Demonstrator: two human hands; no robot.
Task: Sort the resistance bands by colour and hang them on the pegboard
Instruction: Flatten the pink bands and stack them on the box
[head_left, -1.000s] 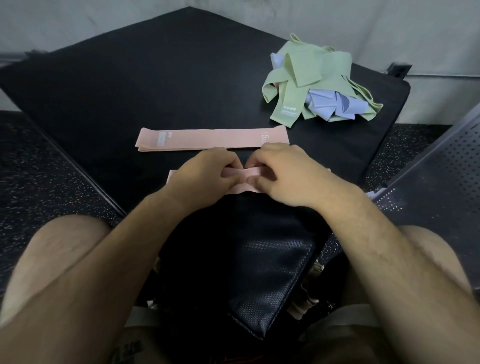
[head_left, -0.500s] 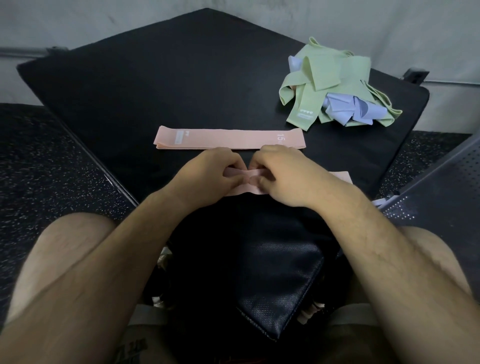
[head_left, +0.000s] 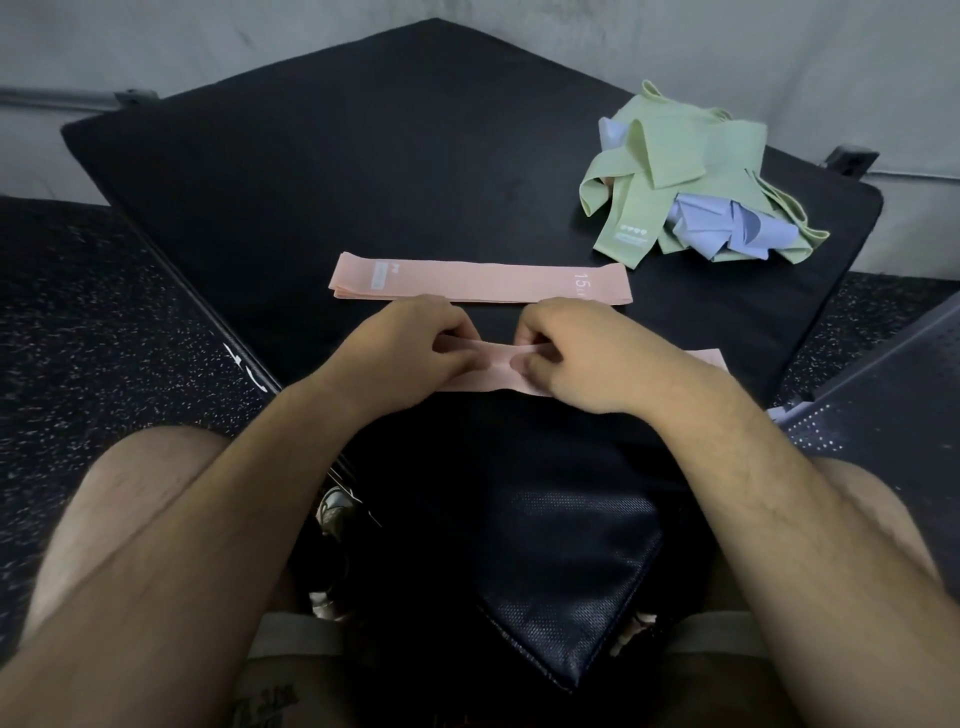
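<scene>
Pinching a pink band (head_left: 493, 370) between them, both hands are working at the near edge of the black bench (head_left: 363, 156). The left hand (head_left: 415, 349) is gripping the band with curled fingers and thumb, and the right hand (head_left: 584, 356) is gripping it the same way just beside it, with a short bare stretch of band showing in the gap. This band is lying crosswise on the bench, its right end poking out past the right wrist and its left end hidden under the left forearm. Just beyond the knuckles a second pink band (head_left: 483, 280) is lying flat and straight, parallel to the held one and apart from it, with a pale label near its left end and "15" printed near its right. Farther off, toward the bench's far right corner, a loose heap of green bands (head_left: 670, 176) is sitting tangled with lilac bands (head_left: 737, 234); how many are in it cannot be told. A dark pegboard (head_left: 883, 395) is slanting in at the right edge of the view. Speckled floor (head_left: 78, 312) is showing to the left of the bench, and a grey wall (head_left: 208, 41) is running behind it. Bare forearms and thighs are filling the foreground, with a dark textured pad (head_left: 571, 561) lying between the thighs.
</scene>
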